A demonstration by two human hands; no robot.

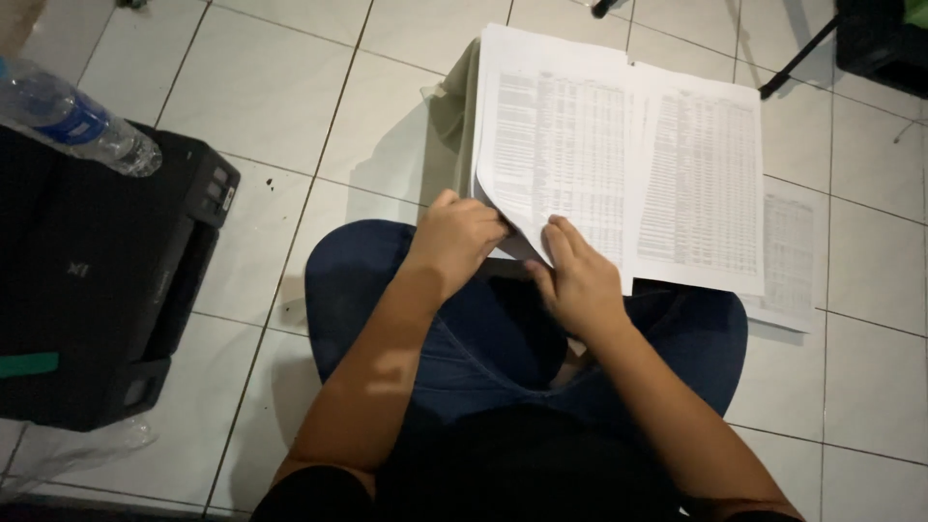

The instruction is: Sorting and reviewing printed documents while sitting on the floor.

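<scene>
Hands (454, 237) (572, 275) on printed sheets (619, 155)

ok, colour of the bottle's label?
Blue, on the clear plastic bottle lying on the black printer; head view.

I see open tiled floor (280, 106) to the far left of the stack of printed sheets (619, 155). On the left a black printer (106, 280) with a plastic water bottle (72, 121) blocks passage. A loose sheet (793, 251) lies right; a dark stand (851, 39) crowds the far right.
</scene>
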